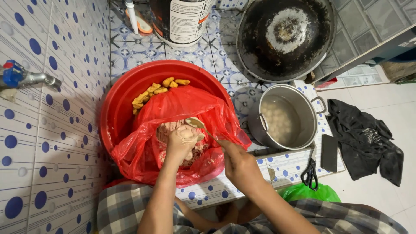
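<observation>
My left hand (182,141) is closed around a lump of pinkish meat paste (167,129), squeezing a ball out above the fist. That paste lies in a red plastic bag (182,104) set inside a red basin (123,93). My right hand (236,162) holds a metal spoon (197,123) whose bowl touches the squeezed paste on top of the left fist. Yellow fried pieces (151,91) lie in the basin behind the bag. To the right stands a steel pot (286,117) of cloudy water with pale balls in it.
A blackened wok (286,37) leans at the back, beside a large bucket (182,19). Black scissors (310,171) and a dark flat block (329,152) lie right of the pot. A dark cloth (366,138) lies on the floor. A tap (26,78) sticks out of the dotted tile wall.
</observation>
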